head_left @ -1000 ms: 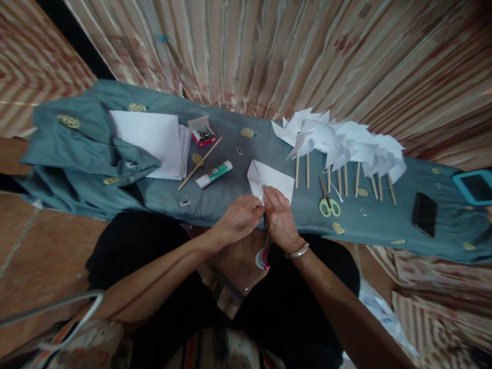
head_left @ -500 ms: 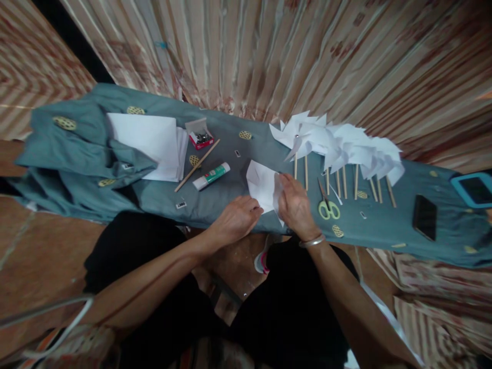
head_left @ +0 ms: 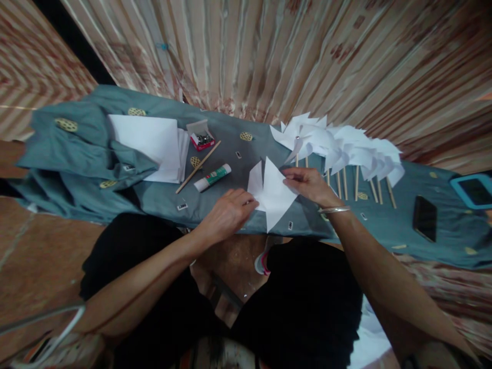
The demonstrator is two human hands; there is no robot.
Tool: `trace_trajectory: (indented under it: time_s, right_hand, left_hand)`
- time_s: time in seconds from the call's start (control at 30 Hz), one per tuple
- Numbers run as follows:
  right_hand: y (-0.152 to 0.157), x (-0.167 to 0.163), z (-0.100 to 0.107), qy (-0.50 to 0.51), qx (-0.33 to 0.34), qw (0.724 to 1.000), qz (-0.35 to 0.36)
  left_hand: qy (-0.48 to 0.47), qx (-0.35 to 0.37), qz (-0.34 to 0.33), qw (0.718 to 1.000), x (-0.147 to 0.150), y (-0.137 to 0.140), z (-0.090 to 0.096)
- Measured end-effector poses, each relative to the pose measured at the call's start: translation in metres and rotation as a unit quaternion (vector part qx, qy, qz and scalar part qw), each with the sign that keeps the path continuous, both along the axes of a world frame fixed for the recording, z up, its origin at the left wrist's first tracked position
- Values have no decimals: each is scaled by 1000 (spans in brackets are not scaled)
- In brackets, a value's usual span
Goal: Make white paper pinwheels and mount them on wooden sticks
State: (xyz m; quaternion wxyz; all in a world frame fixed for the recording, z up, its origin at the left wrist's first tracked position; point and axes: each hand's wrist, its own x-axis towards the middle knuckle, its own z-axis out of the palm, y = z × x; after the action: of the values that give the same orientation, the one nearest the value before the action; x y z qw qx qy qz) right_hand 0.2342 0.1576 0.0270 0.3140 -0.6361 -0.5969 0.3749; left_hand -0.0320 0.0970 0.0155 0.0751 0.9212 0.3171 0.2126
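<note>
A white sheet of paper (head_left: 273, 195), cut and spread into pointed flaps, lies near the front edge of the cloth-covered table. My left hand (head_left: 230, 211) pinches its left side between thumb and fingers. On the right, my right hand (head_left: 309, 184) grips the edge of a flap with its fingertips. Just left of the paper rests a glue stick (head_left: 212, 177), with a thin wooden stick (head_left: 198, 167) beside it. Behind my right hand lie several white paper pinwheels (head_left: 338, 141) on wooden sticks. The scissors are mostly hidden under my right wrist.
A stack of white paper (head_left: 148, 143) lies at the left, partly under folded cloth. Next to it sits an open red box (head_left: 202, 141) of small metal pins. A dark phone (head_left: 425, 218) and a blue-cased device (head_left: 474, 190) lie at the right. A striped curtain (head_left: 246, 56) hangs behind.
My right hand has moved right and slightly up with a paper flap, which now spreads wider. My left hand has shifted slightly left. The right wrist now covers the scissors.
</note>
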Motion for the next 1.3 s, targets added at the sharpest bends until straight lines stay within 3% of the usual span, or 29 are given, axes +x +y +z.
trace_trajectory:
  time_s: [0.1,0.33,0.63,0.77,0.87,1.0,1.17,1.3]
  right_hand:
    - [-10,1,-2,79,-54,995,-23]
    - [-54,-6,-16,173,-47,960,-213]
    - [-90,-15,-25,190,-12,938,-289]
    - [-95,-17,-24,128,1,955,-268]
    - [-98,-16,-20,-12,38,973,-228]
    - [-102,-13,-11,-157,86,969,-168]
    - [-107,-12,-6,-186,157,967,-76]
    - [-109,-9,-7,-175,175,968,-31]
  left_hand:
    - [-9,5,15,1000,-8,8,4]
    - [-49,12,40,998,-13,13,10]
    - [-57,6,-74,996,12,-13,1]
    - [-16,3,-68,998,17,-13,-2]
    - [7,3,-57,998,17,-10,-6]
    - [19,28,-57,998,18,-8,-9]
    - [25,64,-54,996,18,-8,-14]
    - [22,61,-39,997,10,-4,-14]
